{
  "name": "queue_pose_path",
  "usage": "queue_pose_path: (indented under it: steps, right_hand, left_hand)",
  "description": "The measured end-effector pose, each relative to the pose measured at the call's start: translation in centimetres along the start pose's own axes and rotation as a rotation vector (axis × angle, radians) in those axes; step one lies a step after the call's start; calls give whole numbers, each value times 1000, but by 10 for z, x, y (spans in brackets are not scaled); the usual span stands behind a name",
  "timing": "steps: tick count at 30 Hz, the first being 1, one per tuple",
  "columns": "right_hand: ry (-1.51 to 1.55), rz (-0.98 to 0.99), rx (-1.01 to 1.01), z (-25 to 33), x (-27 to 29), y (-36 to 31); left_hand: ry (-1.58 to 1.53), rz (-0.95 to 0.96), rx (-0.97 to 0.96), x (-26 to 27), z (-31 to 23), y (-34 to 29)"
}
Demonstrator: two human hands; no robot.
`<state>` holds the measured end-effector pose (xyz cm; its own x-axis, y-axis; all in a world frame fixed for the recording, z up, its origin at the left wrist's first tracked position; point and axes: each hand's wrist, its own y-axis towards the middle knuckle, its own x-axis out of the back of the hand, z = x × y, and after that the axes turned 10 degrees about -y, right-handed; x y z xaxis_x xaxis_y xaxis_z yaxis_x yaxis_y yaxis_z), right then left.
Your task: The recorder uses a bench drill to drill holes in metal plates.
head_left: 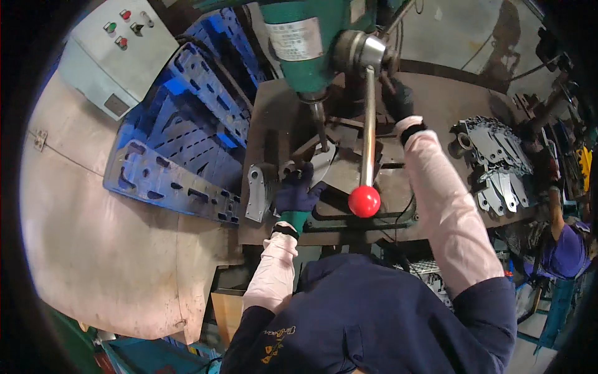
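In front of me stands a green drill press (299, 43), its spindle (319, 124) lowered onto a flat grey metal plate (322, 163) on the press table. My left hand (299, 191), in a dark glove, pinches the near end of that plate. To its left, a stack of similar plates (256, 193) stands on edge. My right hand (397, 100), also dark-gloved, is beside the feed hub (364, 51), closed around what looks like one of its spokes; the fingers are partly hidden. Another feed lever (369, 131) points toward me, ending in a red ball knob (364, 201).
Many loose metal plates (498, 156) are piled on the bench's right side, beside a small metal cylinder (461, 144). Blue plastic pallets (168, 181) lean at the left, below a grey control box (121, 53). Another person in purple (564, 249) is at the far right.
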<state>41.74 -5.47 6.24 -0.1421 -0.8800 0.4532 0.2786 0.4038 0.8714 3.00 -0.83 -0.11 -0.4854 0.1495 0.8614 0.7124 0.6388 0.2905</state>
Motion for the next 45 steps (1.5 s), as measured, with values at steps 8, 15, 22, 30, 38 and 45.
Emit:
queue_pose_path:
  steps: [8, 15, 22, 30, 38, 45]
  right_hand:
    - [53, 175, -146, 17, 16, 40]
    - [555, 511, -682, 81, 16, -38]
    - [1102, 435, -804, 171, 76, -53]
    - [1737, 721, -879, 241, 188, 15]
    - [2509, 907, -826, 229, 202, 119]
    - [2279, 804, -982, 235, 218, 127]
  left_hand:
    - [25, 153, 148, 18, -6, -9]
    - [3, -20, -11, -6, 25, -18]
    - [25, 101, 117, -7, 24, -20]
    - [-24, 247, 167, 33, -5, -10]
    - [-43, 88, -73, 35, 9, -17]
    - [-337, -71, 14, 53, -2, -84]
